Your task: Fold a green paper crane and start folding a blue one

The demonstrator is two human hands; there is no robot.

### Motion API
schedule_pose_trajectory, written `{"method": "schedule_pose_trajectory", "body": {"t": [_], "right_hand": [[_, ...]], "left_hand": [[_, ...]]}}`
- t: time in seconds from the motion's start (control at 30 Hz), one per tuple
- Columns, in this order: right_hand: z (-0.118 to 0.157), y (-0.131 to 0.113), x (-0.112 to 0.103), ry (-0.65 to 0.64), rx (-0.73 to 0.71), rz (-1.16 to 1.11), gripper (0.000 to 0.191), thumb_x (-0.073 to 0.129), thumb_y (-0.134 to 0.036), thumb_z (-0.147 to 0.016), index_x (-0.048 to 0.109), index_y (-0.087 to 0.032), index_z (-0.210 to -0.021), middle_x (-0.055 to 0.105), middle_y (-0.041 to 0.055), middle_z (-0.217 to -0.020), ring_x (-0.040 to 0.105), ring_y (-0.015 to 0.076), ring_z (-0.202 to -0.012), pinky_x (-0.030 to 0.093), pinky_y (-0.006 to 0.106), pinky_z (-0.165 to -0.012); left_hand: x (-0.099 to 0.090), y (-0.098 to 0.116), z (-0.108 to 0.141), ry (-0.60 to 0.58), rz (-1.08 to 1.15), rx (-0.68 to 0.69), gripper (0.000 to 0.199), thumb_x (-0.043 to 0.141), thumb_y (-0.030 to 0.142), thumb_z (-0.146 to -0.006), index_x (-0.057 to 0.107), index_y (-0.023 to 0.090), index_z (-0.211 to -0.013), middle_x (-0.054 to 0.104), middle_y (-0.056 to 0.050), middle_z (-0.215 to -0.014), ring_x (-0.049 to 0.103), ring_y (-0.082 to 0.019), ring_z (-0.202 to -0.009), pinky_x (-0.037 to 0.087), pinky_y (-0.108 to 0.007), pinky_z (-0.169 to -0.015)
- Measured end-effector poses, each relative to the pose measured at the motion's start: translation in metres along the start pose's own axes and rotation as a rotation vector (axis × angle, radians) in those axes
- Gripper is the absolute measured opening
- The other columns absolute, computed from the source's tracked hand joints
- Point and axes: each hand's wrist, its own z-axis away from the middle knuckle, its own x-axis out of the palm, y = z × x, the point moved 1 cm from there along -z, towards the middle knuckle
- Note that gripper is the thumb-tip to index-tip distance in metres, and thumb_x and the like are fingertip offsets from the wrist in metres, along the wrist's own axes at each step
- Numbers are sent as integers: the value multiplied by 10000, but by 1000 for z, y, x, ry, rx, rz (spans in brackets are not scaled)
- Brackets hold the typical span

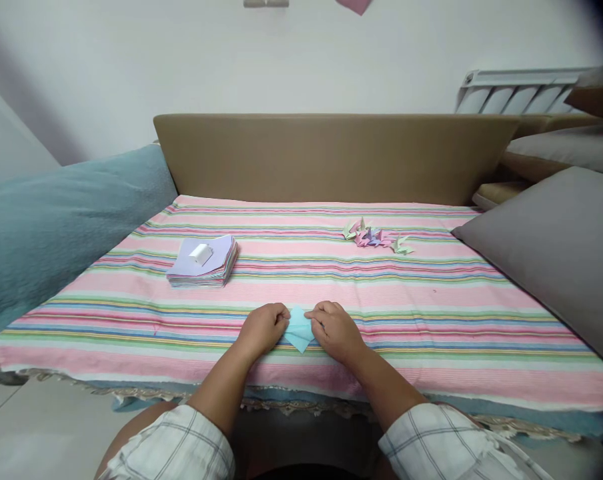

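Observation:
A light blue sheet of folded paper (299, 331) is held low over the striped cloth, between my two hands. My left hand (267, 327) pinches its left edge, fingers closed. On the opposite side, my right hand (335, 329) grips the right edge with thumb and curled fingers. Creases run across the paper, and its lower end comes to a point. Farther back on the right lie several folded paper cranes (376, 238) in pink, purple and pale green. To the left sits a stack of coloured paper (201, 272) with a small white object (200, 254) on top.
The pink striped cloth (291, 267) covers the seat of a sofa with a brown backrest (326, 157). A blue-covered armrest (76, 213) bounds the left side. Grey cushions (556, 247) lean at the right. Behind, a white radiator (521, 90) stands against the wall.

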Motion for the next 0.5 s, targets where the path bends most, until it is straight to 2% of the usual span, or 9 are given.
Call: {"method": "schedule_pose_trajectory", "body": {"t": [0.13,0.23,0.4,0.5], "right_hand": [[0,1,0,7,-9,-13,303,448,-163,-835,682,-214,-1021,590,56,-933,507,192,-884,422,322,-821],[0,2,0,7,-7,-26,304,443,-166,-836,681,-212,-1020,588,58,-931,505,192,-883,422,323,-814],[1,3,1,4,-1,-47,303,443,-166,-833,681,-202,-1018,586,63,-942,502,197,-888,419,333,-815],[1,2,0,6,1,-51,301,445,-165,-832,680,-204,-1016,588,62,-939,501,197,-884,418,332,-812]], "left_hand": [[-1,-9,0,-34,110,53,263,452,153,-762,680,201,-885,667,-16,-886,593,-154,-816,417,-232,-708],[-3,-14,2,-60,177,76,318,436,118,-723,704,190,-879,663,-29,-913,593,-164,-858,428,-247,-769],[-6,-16,6,-128,274,72,234,541,185,-677,709,180,-840,623,-8,-771,569,-138,-674,417,-222,-603],[-5,-19,8,-102,340,75,226,643,300,-664,705,179,-845,593,-3,-732,547,-133,-650,402,-220,-579]]}}
